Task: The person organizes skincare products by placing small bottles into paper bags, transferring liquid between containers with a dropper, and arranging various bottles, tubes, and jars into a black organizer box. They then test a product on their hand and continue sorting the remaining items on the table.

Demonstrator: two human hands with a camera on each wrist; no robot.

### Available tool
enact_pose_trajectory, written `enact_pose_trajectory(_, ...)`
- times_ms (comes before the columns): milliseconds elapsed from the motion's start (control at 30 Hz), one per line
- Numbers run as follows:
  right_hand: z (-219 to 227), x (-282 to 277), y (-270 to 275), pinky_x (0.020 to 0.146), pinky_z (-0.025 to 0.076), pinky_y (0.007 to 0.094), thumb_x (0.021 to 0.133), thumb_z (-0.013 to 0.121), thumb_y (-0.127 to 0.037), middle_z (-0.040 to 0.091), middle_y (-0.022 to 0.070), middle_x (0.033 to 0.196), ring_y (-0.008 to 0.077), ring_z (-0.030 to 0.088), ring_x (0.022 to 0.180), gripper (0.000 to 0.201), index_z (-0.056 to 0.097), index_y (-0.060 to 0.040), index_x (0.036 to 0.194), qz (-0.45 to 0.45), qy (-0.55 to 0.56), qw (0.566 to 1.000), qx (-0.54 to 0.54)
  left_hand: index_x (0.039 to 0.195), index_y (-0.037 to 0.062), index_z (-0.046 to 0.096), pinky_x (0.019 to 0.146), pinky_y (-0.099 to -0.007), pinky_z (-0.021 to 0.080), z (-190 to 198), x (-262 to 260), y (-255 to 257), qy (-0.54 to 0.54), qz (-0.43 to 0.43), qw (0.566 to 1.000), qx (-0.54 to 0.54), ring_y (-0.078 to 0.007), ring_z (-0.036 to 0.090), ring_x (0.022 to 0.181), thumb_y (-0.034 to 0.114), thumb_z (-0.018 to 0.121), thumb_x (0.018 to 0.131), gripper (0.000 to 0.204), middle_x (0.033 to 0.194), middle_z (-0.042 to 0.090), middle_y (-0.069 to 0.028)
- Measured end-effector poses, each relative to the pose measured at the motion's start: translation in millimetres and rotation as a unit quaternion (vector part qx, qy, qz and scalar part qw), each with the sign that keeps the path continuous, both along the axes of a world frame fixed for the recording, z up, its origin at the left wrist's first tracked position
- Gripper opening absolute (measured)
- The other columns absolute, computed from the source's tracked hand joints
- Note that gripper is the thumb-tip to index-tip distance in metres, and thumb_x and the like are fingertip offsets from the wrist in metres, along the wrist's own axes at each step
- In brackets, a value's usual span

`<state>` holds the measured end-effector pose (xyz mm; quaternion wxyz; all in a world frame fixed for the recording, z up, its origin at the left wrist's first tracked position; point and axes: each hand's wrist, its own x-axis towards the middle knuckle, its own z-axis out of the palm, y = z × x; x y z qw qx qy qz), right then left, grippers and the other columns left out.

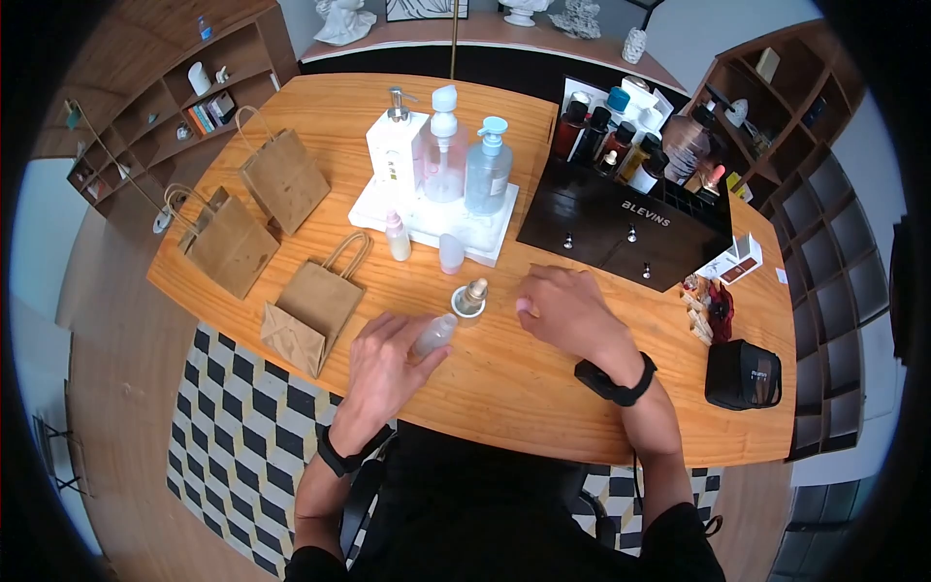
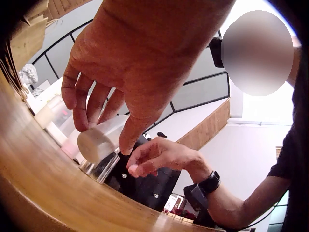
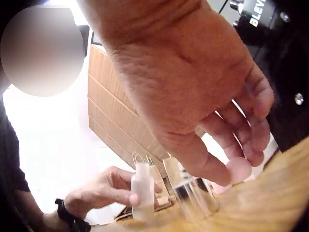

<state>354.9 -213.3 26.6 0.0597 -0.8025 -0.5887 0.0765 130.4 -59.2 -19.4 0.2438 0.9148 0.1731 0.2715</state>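
Note:
My left hand (image 1: 383,354) grips a small frosted bottle (image 1: 435,335) between thumb and fingers, tilted over the table's near part. The bottle's round base (image 2: 91,146) faces the left wrist view, and its bare narrow neck shows in the right wrist view. My right hand (image 1: 572,306) is low over the table, thumb and fingertips pinching a small pink rounded cap (image 3: 239,169). Between the hands stands a clear glass bottle with a gold dropper top (image 1: 473,294). Behind it are a frosted cup-like cover (image 1: 451,253) and a small pink-topped bottle (image 1: 398,238).
A white tray (image 1: 364,212) carries several pump bottles. To its right stands a black cosmetics organizer (image 1: 601,218) filled with bottles. Several brown paper bags, one being the nearest bag (image 1: 315,306), occupy the left side. A black pouch (image 1: 742,374) lies at the right edge.

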Motion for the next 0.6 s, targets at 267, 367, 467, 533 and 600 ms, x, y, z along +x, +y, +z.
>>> enact_pose_trajectory(267,18,-30,1,0.079,0.056,0.0435,0.093,0.077,-0.013,0.069,0.0083,0.106,0.0321,0.070,0.102,0.015,0.071,-0.0065,0.106,0.151,0.196,0.945,0.215,0.109,0.0043,0.079,0.077,-0.0424,0.056,8,1,-7,-0.005,-0.039,0.999,0.004,-0.0311,0.069,0.084,0.021,0.091,0.078,0.037,0.088,0.074,-0.0104)
enact_pose_trajectory(367,9,-34,5,0.082,0.056,0.0454,0.094,0.075,-0.011,0.068,0.0102,0.108,0.0337,0.069,0.102,0.016,0.071,-0.0051,0.108,0.183,0.214,0.930,0.236,0.110,0.0044,0.079,0.077,-0.0423,0.056,10,1,-9,-0.002,-0.048,0.999,0.008,-0.0308,0.069,0.084,0.021,0.090,0.078,0.038,0.088,0.073,-0.0103)
enact_pose_trajectory(467,6,-33,7,0.084,0.057,0.0463,0.095,0.074,-0.010,0.068,0.0122,0.111,0.0346,0.068,0.102,0.018,0.072,-0.0036,0.111,0.212,0.215,0.921,0.247,0.110,0.0046,0.079,0.077,-0.0420,0.055,7,0,-9,-0.008,-0.056,0.998,0.018,-0.0305,0.069,0.083,0.021,0.090,0.077,0.038,0.087,0.073,-0.0103)
enact_pose_trajectory(533,3,-33,7,0.083,0.057,0.0460,0.094,0.074,-0.010,0.069,0.0123,0.111,0.0349,0.069,0.101,0.019,0.072,-0.0031,0.112,0.216,0.207,0.921,0.248,0.110,0.0046,0.079,0.077,-0.0417,0.055,5,0,-8,-0.011,-0.059,0.998,0.023,-0.0303,0.069,0.083,0.021,0.090,0.077,0.038,0.087,0.073,-0.0103)
enact_pose_trajectory(600,2,-33,6,0.083,0.057,0.0456,0.094,0.074,-0.010,0.069,0.0124,0.112,0.0352,0.069,0.101,0.020,0.073,-0.0027,0.113,0.222,0.199,0.922,0.249,0.111,0.0046,0.079,0.076,-0.0419,0.054,4,-1,-9,-0.017,-0.062,0.998,0.025,-0.0301,0.068,0.082,0.020,0.090,0.077,0.039,0.087,0.073,-0.0101)
